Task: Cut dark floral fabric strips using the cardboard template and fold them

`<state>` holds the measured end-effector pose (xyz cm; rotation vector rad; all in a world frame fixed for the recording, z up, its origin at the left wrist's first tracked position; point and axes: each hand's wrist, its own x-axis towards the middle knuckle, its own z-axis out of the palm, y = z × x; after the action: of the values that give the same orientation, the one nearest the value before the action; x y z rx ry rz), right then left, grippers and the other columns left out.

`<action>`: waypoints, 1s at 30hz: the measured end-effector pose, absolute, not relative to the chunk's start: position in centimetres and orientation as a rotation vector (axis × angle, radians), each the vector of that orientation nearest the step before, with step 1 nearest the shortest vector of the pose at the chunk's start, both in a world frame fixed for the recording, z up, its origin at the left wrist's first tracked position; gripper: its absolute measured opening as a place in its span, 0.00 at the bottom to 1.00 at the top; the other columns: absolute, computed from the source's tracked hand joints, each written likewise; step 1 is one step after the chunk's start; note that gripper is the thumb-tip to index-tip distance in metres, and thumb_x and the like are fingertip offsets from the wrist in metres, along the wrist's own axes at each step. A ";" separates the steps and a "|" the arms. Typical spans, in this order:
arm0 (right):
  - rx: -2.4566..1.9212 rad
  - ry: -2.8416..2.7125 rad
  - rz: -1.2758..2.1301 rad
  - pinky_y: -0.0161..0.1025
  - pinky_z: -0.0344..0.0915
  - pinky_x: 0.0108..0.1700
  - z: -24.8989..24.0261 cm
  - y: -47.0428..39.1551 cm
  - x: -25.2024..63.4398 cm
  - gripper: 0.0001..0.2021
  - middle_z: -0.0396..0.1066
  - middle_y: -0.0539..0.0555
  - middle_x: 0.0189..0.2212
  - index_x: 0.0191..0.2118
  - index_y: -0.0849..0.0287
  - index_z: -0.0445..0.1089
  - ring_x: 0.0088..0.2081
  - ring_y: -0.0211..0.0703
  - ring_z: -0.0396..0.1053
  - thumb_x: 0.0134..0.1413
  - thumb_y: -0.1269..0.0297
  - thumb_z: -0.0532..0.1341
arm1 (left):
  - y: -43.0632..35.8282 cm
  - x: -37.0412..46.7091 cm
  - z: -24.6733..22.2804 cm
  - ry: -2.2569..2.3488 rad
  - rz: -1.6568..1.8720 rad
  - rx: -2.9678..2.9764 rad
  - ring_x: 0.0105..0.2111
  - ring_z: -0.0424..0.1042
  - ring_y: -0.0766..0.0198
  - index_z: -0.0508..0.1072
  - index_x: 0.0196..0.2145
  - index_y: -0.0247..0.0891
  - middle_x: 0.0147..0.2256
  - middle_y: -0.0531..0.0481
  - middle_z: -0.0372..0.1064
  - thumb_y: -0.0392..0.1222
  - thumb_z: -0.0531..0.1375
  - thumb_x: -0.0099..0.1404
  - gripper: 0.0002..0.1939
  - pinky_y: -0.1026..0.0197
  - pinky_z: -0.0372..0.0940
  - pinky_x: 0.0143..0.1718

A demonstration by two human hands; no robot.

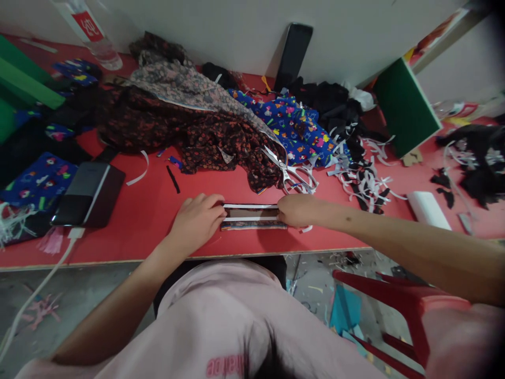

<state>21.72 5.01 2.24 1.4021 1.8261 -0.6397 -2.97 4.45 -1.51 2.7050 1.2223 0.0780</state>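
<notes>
A narrow dark patterned fabric piece [252, 226] lies flat on the red table near its front edge, with white strips [252, 207] running along its length. My left hand [198, 218] grips its left end, fingers bent and pressed together. At the other end, my right hand [296, 210] is closed in a pinch on the fabric, and the fingertips are partly hidden. Just beyond the right hand lies a pair of scissors [290, 173], blades pointing up and left. Dark floral cloth [221, 139] is heaped behind the fabric piece.
Blue printed cloth [294, 126] and white scraps [366, 181] lie toward the right. A phone [294, 55] leans against the wall. On the left stand a power bank on a black box [104, 192] with a cable, and a water bottle [97, 39]. A red stool [410, 305] is at lower right.
</notes>
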 end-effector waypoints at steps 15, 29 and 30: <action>1.382 1.751 -0.688 0.41 0.63 0.29 3.4 5.4 20.9 0.10 0.72 0.59 0.24 0.28 0.65 0.75 0.26 0.47 0.69 0.47 0.71 0.56 | 4.2 -0.4 -1.0 1.280 0.157 2.633 0.39 0.58 0.57 0.73 0.31 0.41 0.38 0.46 0.63 0.45 0.56 0.62 0.09 0.55 0.57 0.40; 1.352 1.920 -0.690 0.38 0.61 0.27 3.9 4.9 21.4 0.10 0.73 0.58 0.22 0.29 0.66 0.76 0.24 0.44 0.67 0.43 0.74 0.56 | 4.9 5.0 -0.8 1.008 0.030 2.642 0.37 0.61 0.56 0.73 0.30 0.40 0.32 0.48 0.69 0.42 0.57 0.61 0.06 0.57 0.54 0.36; 1.345 1.926 -0.688 0.38 0.61 0.28 4.0 4.9 21.4 0.10 0.73 0.58 0.22 0.29 0.66 0.76 0.24 0.43 0.67 0.43 0.75 0.56 | 5.0 5.4 -0.7 1.003 0.015 2.640 0.37 0.62 0.56 0.73 0.30 0.40 0.32 0.48 0.70 0.41 0.57 0.60 0.06 0.57 0.55 0.36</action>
<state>21.39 4.87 3.96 1.3453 1.9260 -0.6879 5.40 4.95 -0.72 2.6404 1.0028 0.0149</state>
